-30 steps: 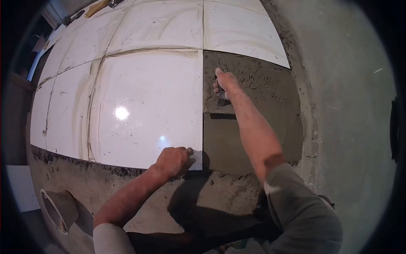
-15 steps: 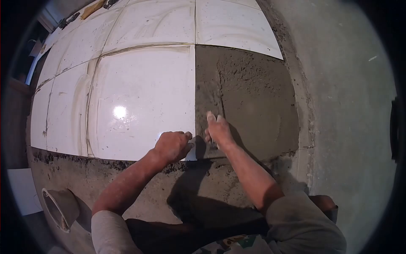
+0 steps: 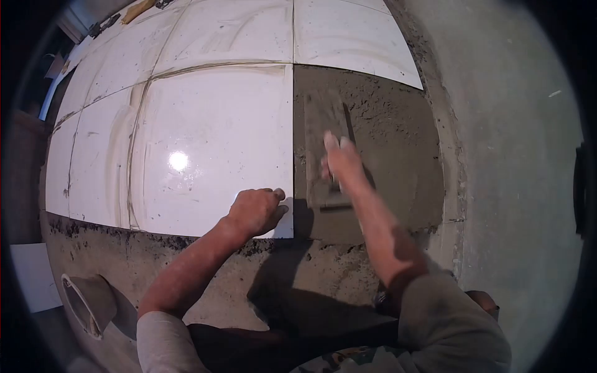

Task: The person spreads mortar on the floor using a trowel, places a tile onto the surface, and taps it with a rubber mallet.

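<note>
My right hand (image 3: 343, 160) is closed round the handle of a long rectangular plastering trowel (image 3: 320, 115), whose flat blade lies on the wet grey mortar (image 3: 398, 161). The handle is mostly hidden under my fingers, and the blade is a little blurred. My left hand (image 3: 256, 211) is curled into a fist on the near right corner of a large white tile (image 3: 211, 130). Nothing shows between its fingers and thumb. The mortar bed borders this tile's right edge; its far part is rough and its near right part smoother.
More white tiles (image 3: 217, 28) smeared with mortar reach to the back and left. A bucket (image 3: 93, 304) lies tipped on its side at lower left, near a white panel (image 3: 36, 276). Bare grey floor (image 3: 510, 161) runs along the right. A yellowish object (image 3: 138, 10) rests at the far left.
My right hand and the trowel have moved right, away from the tile's edge, and slightly farther from me. My left hand stays in place on the tile.
</note>
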